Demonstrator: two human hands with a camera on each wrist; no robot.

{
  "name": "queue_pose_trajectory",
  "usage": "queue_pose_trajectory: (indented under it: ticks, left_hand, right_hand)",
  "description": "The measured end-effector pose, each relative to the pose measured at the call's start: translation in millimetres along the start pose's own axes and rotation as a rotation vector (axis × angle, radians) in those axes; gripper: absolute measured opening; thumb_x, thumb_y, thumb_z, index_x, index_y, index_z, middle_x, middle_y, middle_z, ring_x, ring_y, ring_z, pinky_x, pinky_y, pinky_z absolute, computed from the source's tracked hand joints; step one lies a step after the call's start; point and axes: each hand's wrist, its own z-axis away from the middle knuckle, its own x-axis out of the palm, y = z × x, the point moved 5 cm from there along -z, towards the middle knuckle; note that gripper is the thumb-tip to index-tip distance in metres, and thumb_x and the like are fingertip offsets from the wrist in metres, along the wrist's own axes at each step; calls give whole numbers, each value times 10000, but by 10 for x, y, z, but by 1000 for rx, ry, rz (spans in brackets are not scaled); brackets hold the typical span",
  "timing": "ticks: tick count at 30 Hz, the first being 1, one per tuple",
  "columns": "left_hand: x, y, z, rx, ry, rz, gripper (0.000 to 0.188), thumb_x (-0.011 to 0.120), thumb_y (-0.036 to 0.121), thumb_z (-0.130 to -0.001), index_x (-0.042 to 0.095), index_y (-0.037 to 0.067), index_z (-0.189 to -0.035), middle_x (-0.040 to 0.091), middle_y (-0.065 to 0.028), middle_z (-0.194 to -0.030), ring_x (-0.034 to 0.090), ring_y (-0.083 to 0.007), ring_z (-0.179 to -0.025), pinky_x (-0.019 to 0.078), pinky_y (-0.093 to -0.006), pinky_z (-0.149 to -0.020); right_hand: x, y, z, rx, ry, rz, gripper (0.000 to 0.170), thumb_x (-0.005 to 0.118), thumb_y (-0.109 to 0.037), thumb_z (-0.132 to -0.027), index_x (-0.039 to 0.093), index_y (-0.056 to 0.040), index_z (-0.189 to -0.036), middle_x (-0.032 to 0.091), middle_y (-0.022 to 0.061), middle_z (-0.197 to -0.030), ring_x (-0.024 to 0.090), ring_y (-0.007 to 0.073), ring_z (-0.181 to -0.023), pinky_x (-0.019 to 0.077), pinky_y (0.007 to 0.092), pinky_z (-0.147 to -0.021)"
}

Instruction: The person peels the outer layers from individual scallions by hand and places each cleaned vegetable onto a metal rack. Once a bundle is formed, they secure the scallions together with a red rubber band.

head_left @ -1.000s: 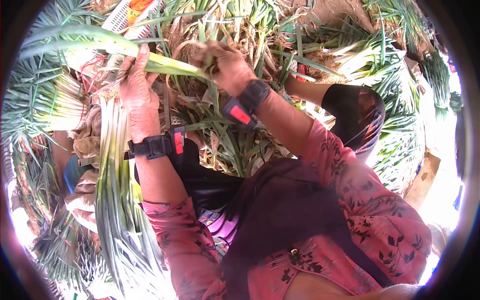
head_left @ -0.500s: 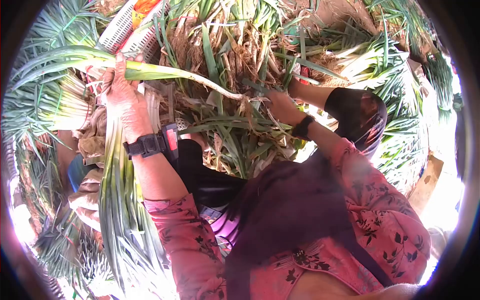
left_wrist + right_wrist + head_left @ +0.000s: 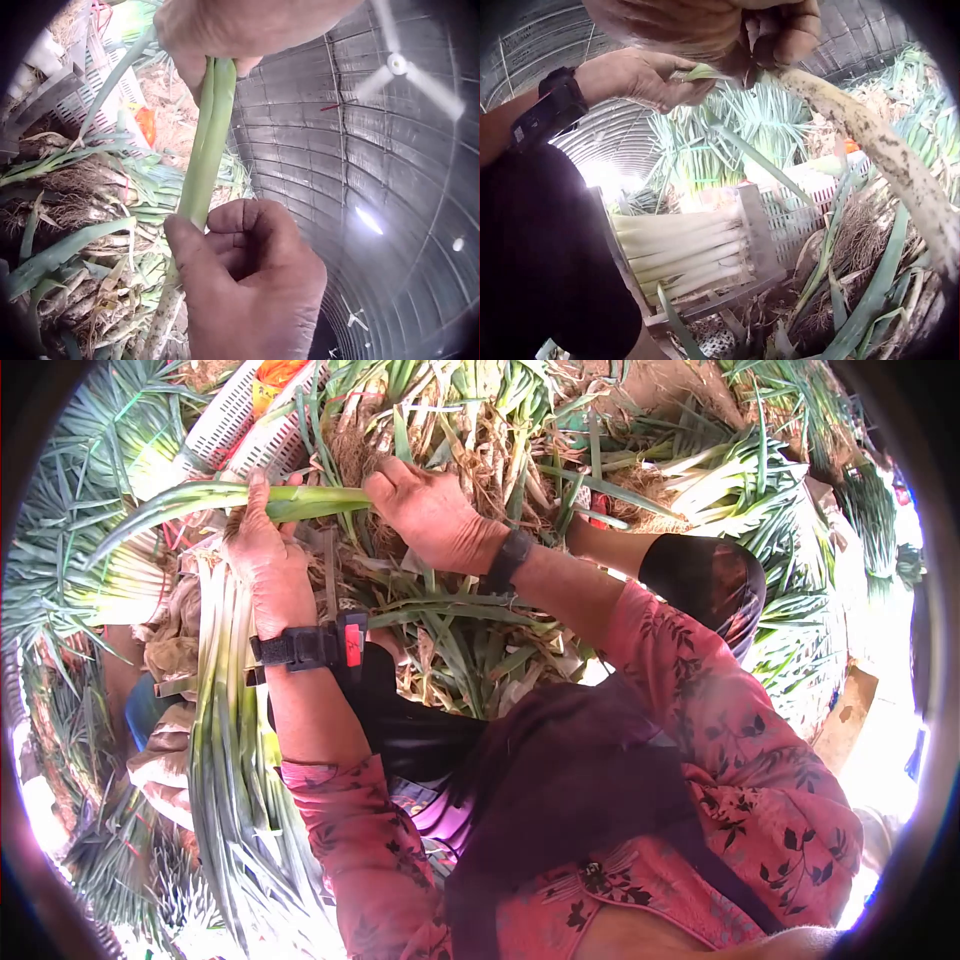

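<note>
A long green onion (image 3: 320, 503) stretches between both hands in the head view, its green leaves trailing left. My left hand (image 3: 268, 545) grips it around the leafy part. My right hand (image 3: 430, 515) pinches its stalk farther right. In the left wrist view the right thumb and forefinger (image 3: 247, 281) press on the pale green stalk (image 3: 202, 169). The right wrist view shows the soil-spotted white end of the onion (image 3: 885, 142) sticking out past my right hand (image 3: 705, 34). Below my left hand lies a bunch of cleaner green onions (image 3: 225, 670).
Onions with dirty roots (image 3: 490, 450) are heaped ahead, beside a white plastic basket (image 3: 220, 425). Tied onion bundles (image 3: 120, 570) stand at the left, and more onions (image 3: 790, 570) lie at the right. A wooden frame (image 3: 761, 232) borders the clean bunch. Loose leaves (image 3: 480, 630) cover the ground.
My right hand went out to the onion's root end at the right, then came back left onto the stalk near my left hand. My left hand kept hold of the leafy part.
</note>
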Motion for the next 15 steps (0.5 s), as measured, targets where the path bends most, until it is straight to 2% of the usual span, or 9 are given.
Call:
queue_pose_trajectory:
  ticks: [7,10,13,15]
  left_hand:
    - [-75,-68,-43,-31,42,78,326,679,146,-864,541,-4,-1118,637,-123,-914,682,-245,-751,587,-352,-610]
    - [-127,-138,-52,-101,81,-68,324,684,166,-862,545,16,-1113,643,-104,-929,675,-224,-738,575,-359,-603]
    - [-96,-168,-3,-69,59,-57,314,687,186,-863,552,25,-1096,643,-89,-945,668,-205,-746,564,-344,-630]
    - [-35,-157,38,-53,-66,-20,324,693,191,-859,552,23,-1098,642,-82,-958,668,-209,-777,559,-326,-670]
  right_hand:
    - [-124,-58,-38,-146,36,88,205,598,-75,-740,509,-44,-922,470,107,-911,598,242,-803,525,338,-586]
    - [-119,-48,12,-143,-22,102,211,594,-72,-729,519,-52,-925,467,97,-911,596,238,-825,534,338,-599]
    - [-85,-43,81,-190,-91,137,221,592,-74,-714,524,-61,-924,467,82,-919,591,226,-837,539,331,-611]
    - [-95,-135,96,-330,-1,114,234,592,-79,-700,526,-68,-925,472,73,-921,587,209,-824,536,312,-602]
